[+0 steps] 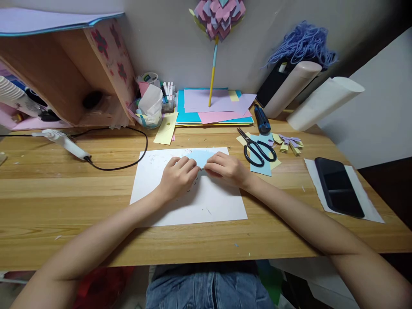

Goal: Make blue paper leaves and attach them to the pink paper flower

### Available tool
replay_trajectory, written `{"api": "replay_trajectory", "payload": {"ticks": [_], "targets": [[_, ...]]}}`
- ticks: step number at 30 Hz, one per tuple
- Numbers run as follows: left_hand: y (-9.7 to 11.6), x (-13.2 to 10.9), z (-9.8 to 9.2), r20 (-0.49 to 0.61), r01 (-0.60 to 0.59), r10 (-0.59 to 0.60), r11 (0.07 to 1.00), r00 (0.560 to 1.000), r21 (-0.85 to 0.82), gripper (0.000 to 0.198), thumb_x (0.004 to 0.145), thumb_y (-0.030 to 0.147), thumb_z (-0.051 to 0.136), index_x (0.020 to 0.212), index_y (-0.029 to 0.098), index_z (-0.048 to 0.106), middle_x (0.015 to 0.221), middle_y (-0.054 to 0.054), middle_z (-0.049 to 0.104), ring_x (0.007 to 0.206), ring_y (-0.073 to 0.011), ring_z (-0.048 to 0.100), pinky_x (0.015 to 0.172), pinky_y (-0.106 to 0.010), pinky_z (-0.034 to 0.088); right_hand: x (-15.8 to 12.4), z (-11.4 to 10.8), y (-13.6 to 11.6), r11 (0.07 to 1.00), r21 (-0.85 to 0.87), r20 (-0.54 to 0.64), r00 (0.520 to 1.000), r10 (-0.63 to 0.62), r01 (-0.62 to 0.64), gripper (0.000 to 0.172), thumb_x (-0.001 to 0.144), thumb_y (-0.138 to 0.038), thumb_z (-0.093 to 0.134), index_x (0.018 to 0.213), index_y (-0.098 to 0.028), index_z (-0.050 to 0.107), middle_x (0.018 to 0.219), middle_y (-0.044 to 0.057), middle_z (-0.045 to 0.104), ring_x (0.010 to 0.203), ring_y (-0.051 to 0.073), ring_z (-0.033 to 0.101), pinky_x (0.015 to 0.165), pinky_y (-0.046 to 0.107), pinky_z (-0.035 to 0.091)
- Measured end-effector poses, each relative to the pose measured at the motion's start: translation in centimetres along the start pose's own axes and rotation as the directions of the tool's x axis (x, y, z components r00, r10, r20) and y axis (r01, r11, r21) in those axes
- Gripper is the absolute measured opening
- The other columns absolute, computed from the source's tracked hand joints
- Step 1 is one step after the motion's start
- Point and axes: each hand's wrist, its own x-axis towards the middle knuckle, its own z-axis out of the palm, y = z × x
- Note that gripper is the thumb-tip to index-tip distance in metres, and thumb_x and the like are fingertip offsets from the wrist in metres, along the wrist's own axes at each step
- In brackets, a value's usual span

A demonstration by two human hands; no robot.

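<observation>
A light blue piece of paper [202, 156] lies on a white sheet [189, 201] in the middle of the wooden desk [64, 193]. My left hand [178, 177] and my right hand [226, 168] meet over the near edge of the blue paper. Both have their fingers curled and pinch that edge between fingertips. The part of the paper under my fingers is hidden.
Black scissors [257, 148] lie on paper scraps right of my hands, with a folded paper flower [289, 143] beyond. A black phone [339, 186] sits far right. A glue gun [64, 143] with its cord lies left. Coloured paper sheets [215, 107] are stacked at the back.
</observation>
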Motion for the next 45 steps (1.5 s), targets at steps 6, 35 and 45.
{"api": "replay_trajectory", "payload": {"ticks": [6, 35, 45], "targets": [[0.2, -0.1, 0.7, 0.158, 0.144, -0.127, 0.984, 0.979, -0.101, 0.019, 0.083, 0.02, 0.046, 0.071, 0.018, 0.061, 0.068, -0.002, 0.06, 0.066, -0.0158, 0.049, 0.059, -0.03, 0.029, -0.3, 0.9, 0.1, 0.995, 0.087, 0.11, 0.993, 0.031, -0.04, 0.019, 0.086, -0.016, 0.041, 0.078, -0.017, 0.058, 0.075, 0.006, 0.058, 0.07, 0.016, 0.048, 0.061, 0.028, 0.041], [0.5, 0.6, 0.7, 0.476, 0.69, -0.506, 0.604, 0.719, -0.399, 0.009, 0.069, 0.028, 0.057, 0.068, 0.019, 0.059, 0.083, -0.003, 0.047, 0.083, -0.0188, 0.047, 0.076, -0.035, 0.04, 0.9, 0.9, -0.3, 0.643, 0.329, 0.353, 0.722, 0.595, -0.692, 0.007, 0.067, -0.025, 0.062, 0.064, -0.019, 0.06, 0.072, 0.002, 0.05, 0.079, 0.018, 0.045, 0.069, 0.03, 0.036], [-0.1, 0.3, 1.2, 0.474, 0.679, -0.488, 0.56, 0.733, -0.474, 0.02, 0.07, 0.018, 0.053, 0.088, 0.022, 0.059, 0.098, -0.004, 0.045, 0.091, -0.0188, 0.047, 0.08, -0.035, 0.042, 0.8, 1.1, 0.0, 0.574, 0.325, 0.381, 0.66, 0.648, -0.751, 0.007, 0.065, -0.024, 0.061, 0.063, -0.019, 0.057, 0.079, 0.002, 0.046, 0.078, 0.017, 0.046, 0.068, 0.029, 0.037]]}}
